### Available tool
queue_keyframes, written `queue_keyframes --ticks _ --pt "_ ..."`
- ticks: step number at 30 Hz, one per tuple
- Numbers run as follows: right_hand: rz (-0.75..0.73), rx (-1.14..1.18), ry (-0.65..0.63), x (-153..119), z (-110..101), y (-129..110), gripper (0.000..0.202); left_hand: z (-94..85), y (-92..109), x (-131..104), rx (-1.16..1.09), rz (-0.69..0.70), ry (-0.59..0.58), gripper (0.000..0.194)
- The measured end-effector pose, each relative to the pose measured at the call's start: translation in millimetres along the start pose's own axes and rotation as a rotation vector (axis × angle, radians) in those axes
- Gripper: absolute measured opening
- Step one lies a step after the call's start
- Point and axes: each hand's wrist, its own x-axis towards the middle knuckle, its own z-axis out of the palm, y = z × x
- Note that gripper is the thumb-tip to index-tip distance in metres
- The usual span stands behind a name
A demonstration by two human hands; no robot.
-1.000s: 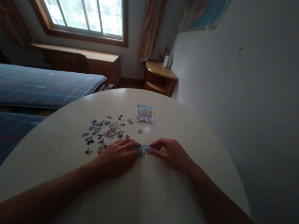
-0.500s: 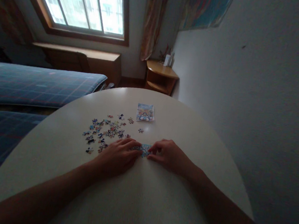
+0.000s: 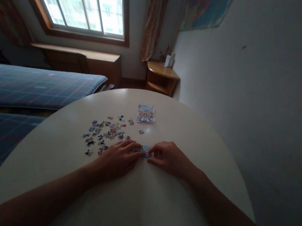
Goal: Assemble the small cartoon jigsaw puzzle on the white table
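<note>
A small joined section of jigsaw puzzle (image 3: 146, 149), bluish and white, lies on the round table between my hands. My left hand (image 3: 121, 156) rests over its left part, with fingers pressed together on it and hiding that side. From the right, my right hand (image 3: 170, 157) grips the section's right edge between curled fingers and thumb. Loose jigsaw pieces (image 3: 112, 133) are scattered just beyond and left of my left hand. One single piece (image 3: 141, 131) sits apart from them, beyond the joined section. Farther back lies a small printed picture sheet (image 3: 146, 114).
The pale round table (image 3: 184, 210) has a curved edge, with a white wall (image 3: 249, 101) to the right. A bed with a blue plaid cover (image 3: 35, 88) stands to the left. A wooden corner shelf (image 3: 162, 70) is behind the table.
The whole view has shifted slightly. Both hands stay at the joined puzzle section, with hardly any movement of the fingers.
</note>
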Motion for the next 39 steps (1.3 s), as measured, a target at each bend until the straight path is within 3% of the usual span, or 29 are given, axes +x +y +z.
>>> queue_keyframes --ticks 10,20,25,34,39 --pt "-0.038 -0.057 -0.021 -3.4 -10.6 -0.8 0.012 -3.2 3.8 0.0 0.06 0.015 -0.035 0.032" --pt "-0.192 -0.272 -0.186 -12.1 -31.6 -5.6 0.019 0.8 3.7 0.5 0.1 0.014 -0.063 0.033" --pt "-0.223 -0.395 -0.176 -12.7 -30.3 -11.9 0.016 -0.3 4.7 0.6 0.093 0.011 -0.053 0.03" --pt "-0.198 -0.336 -0.053 -14.6 -48.3 9.8 0.02 3.5 4.3 -3.3 0.101 -0.008 -0.065 0.036" --pt "-0.252 -0.255 -0.09 -11.2 -36.5 8.6 0.025 0.2 6.6 -1.8 0.084 -0.03 -0.073 0.034"
